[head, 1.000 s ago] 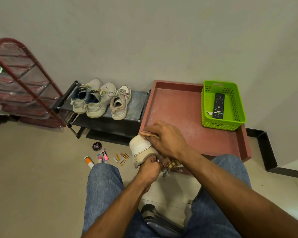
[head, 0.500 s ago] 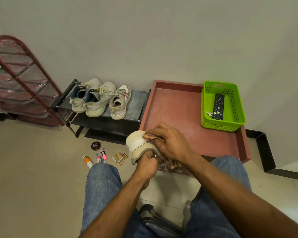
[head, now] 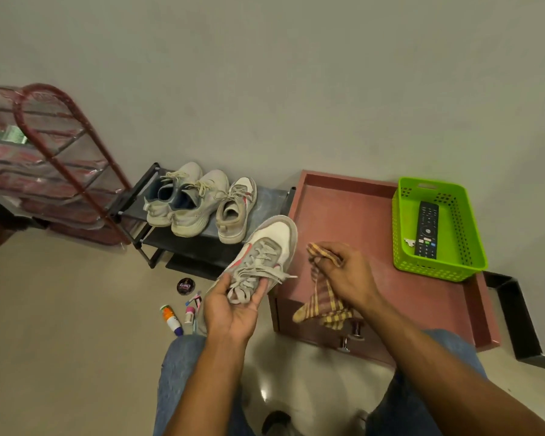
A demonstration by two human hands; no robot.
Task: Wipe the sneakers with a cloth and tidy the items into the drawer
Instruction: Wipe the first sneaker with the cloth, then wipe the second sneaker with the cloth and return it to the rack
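The left hand [head: 233, 305] grasps the light sneaker [head: 265, 250] by its floppy laces and tongue; the stiffer heel looks surer. The right hand [head: 346, 272] pinches the limp cloth [head: 323, 302].

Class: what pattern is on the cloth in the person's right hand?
A red-and-yellow check on the woven cloth, clearest in the head view.

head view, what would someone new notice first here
Centre frame, the left hand holds up a white sneaker with red trim by its laces, while the right hand grips a checked yellow and red cloth beside it. To the right, a bright green basket with a black remote inside sits on the red cabinet top. Three more sneakers line the black rack behind.
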